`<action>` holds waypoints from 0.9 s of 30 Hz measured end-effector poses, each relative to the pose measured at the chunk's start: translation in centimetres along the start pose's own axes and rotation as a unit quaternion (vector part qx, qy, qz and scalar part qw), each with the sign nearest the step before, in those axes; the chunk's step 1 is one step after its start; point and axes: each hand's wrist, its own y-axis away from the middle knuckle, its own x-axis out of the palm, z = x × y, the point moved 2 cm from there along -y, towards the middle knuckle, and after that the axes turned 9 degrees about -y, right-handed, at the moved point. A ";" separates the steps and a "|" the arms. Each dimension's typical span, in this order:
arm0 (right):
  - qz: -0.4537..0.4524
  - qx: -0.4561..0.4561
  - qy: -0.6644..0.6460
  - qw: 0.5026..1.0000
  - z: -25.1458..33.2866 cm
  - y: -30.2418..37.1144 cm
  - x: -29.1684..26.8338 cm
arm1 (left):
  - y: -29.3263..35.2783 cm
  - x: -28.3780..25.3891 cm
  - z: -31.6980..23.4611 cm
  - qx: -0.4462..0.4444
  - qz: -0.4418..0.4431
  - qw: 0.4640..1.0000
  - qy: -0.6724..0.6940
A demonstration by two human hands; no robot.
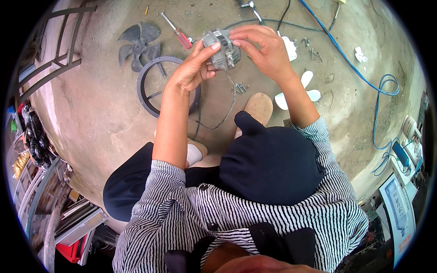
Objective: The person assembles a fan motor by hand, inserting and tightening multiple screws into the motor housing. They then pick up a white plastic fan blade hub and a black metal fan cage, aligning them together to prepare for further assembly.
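Note:
A small grey metal electric motor (221, 58) is held up above the floor. My left hand (192, 70) wraps round its left side, thumb on top. At the motor's upper right edge, the fingertips of my right hand (266, 51) press together against it; any small part between them is hidden. A thin dark cable (233, 98) hangs from the motor down to the floor. Left of my left forearm lies a dark ring frame (142, 93), with a dark fan blade (139, 47) beyond it. A screwdriver (183, 38) with a red handle lies near the motor.
On the right, a white fan blade (281, 101) lies partly behind my right forearm. Loose screws (240, 88) are scattered on the concrete. A ratchet wrench (251, 8) lies at the far side. A blue cable (339, 48) runs down the right. A metal rack (57, 59) stands left.

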 end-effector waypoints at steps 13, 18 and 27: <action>-0.021 0.012 -0.008 1.000 0.2 -0.1 0.6 | -0.3 -0.5 0.2 -0.012 0.004 1.000 0.009; -0.024 0.043 -0.044 0.998 0.1 0.2 0.8 | -0.2 -0.5 0.0 -0.024 0.013 0.999 0.031; -0.027 0.059 -0.082 0.995 0.7 0.2 1.0 | -0.1 -0.6 0.3 -0.023 0.002 1.000 0.006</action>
